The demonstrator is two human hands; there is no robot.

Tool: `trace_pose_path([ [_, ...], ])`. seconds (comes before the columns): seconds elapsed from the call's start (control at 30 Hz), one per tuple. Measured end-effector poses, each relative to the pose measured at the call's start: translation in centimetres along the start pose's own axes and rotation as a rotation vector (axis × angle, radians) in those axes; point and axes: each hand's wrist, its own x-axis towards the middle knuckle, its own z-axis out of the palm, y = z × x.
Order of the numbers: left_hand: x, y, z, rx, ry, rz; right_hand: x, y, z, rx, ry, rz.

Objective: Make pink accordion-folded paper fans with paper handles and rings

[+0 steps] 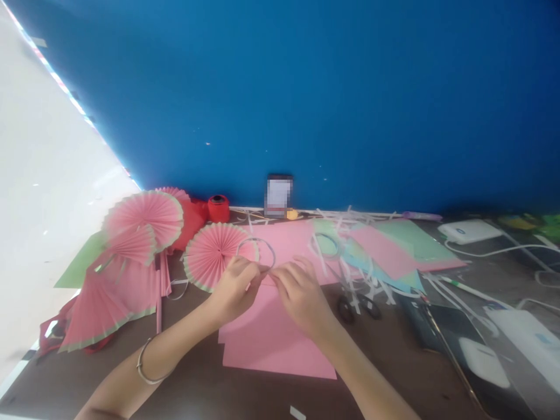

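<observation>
Both my hands meet over pink paper sheets point(280, 344) in the middle of the table. My left hand point(236, 286) is closed, its thumb and fingers pinched at the lower edge of a thin grey ring point(275, 254), which looks like a tape roll. Fingertips of my right hand point(301, 294) are pinched close against the left ones; what they hold is too small to make out. Just behind my left hand lies a round pleated pink paper fan point(210, 251) with a pale green rim. A bracelet circles my left forearm.
More pleated fans point(144, 219) pile up at left beside a red object point(219, 208). White paper strips point(367, 268), a greenish ring point(336, 248), dark-handled scissors point(345, 309) and coloured sheets point(420, 245) lie at right. Farther right are cables, a phone point(455, 326) and white devices point(527, 335). A blue panel point(306, 105) stands behind.
</observation>
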Motion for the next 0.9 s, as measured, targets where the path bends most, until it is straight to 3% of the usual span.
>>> trace_pose_path([
  [0.33, -0.3, 0.4, 0.4, 0.091, 0.138, 0.002, 0.3, -1.0, 0.2, -0.073, 0.041, 0.042],
  [0.43, -0.4, 0.8, 0.6, -0.031, 0.171, -0.119, 0.2, -1.1, 0.7, -0.160, 0.034, 0.023],
  [0.57, -0.2, 1.2, 0.2, -0.383, 0.134, -0.400, -0.6, -1.1, 0.3, -0.306, 0.099, -0.090],
  [0.63, 0.1, 0.9, -0.2, -0.501, 0.136, -0.521, -1.2, -0.6, -0.9, -0.319, 0.202, -0.140],
  [0.7, 0.6, 0.4, -0.4, -0.525, 0.136, -0.563, -1.8, 0.2, -2.4, -0.290, 0.379, -0.080],
  [0.8, 1.8, -0.6, 0.8, -0.491, 0.043, -0.403, -2.4, 1.6, -4.6, -0.215, 0.546, 0.197],
  [0.9, 3.3, -1.5, 3.5, -0.371, -0.148, -0.093, -2.7, 2.2, -5.5, -0.136, 0.494, 0.302],
])
